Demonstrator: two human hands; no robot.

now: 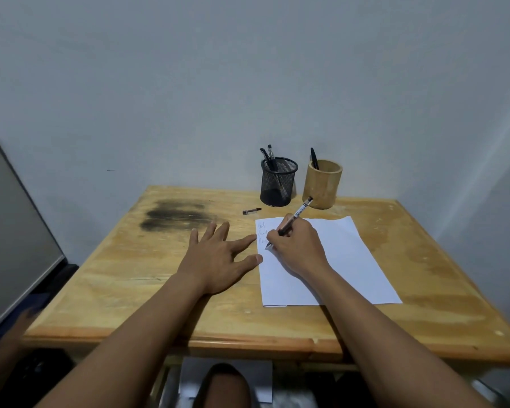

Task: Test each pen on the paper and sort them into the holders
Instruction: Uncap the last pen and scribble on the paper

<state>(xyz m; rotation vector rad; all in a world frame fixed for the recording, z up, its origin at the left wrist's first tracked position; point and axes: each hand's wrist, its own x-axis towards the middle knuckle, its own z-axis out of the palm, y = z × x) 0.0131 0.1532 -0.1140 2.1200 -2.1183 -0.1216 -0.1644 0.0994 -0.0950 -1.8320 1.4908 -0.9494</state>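
Pen (294, 219) under test is a slim clear-barrelled stick type with a dark grip section, held in the right hand (298, 245) in a writing grip, fingers closed on the lower barrel close to the tip, which meets the sheet of paper (336, 260) at its far left corner beside three short scribbled lines. Left hand (218, 257) lies flat and spread on the worktop (115, 275), holding nothing, with forefinger and thumb tips at the paper's left edge, apparently steadying it. Pen cap (251, 211) lies loose on the worktop just beyond the paper, near the black mesh holder (278, 181), which contains two dark pens (268, 156); the bamboo holder (322, 184) to its right contains one dark pen (314, 158). Both holders stand at the far edge against the wall. Assessment: the pen is light, rigid and smooth-sided, so it would roll if laid down; the grip zone near the tip gives best control for writing, while a mid-barrel pinch would suit lifting it into a holder. The tip is the delicate part and should not be dropped point-first with force. The cap is small and easily knocked away; pick-up by fingertip pinch is advised. The paper is thin and slides readily, hence needs restraint.
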